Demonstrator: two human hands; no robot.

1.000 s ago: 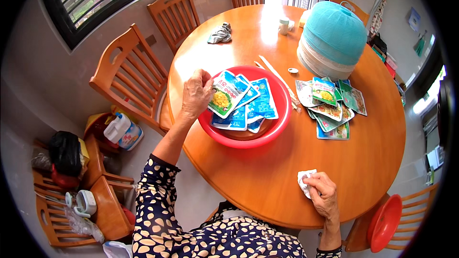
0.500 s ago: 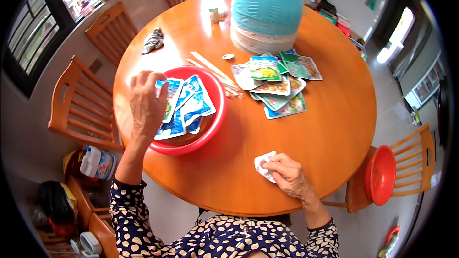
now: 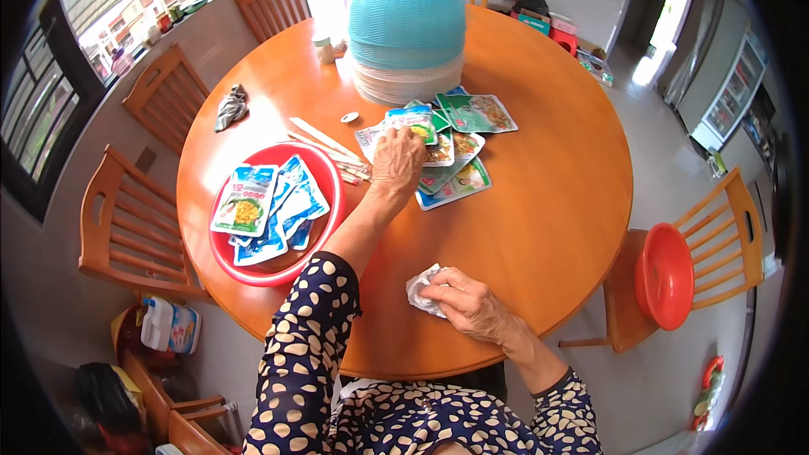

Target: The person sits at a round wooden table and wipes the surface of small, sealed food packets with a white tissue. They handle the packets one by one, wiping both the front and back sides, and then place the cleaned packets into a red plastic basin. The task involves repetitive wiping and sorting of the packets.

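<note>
The left hand (image 3: 398, 158), moved from the red round plastic basin (image 3: 324, 170), is now laid on a blue-green snack packet (image 3: 412, 120) at 12 o'clock; a crumpled white tissue (image 3: 424, 289) is clenched under the right hand (image 3: 468, 305) on the round orange wooden desk (image 3: 539, 194).

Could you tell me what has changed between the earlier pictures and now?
The left hand left the red basin, where it had been at the blue packets, and crossed to the pile of green packets beside the teal food cover, now grasping the top one. The right hand stayed on the crumpled white cloth at the table edge.
</note>
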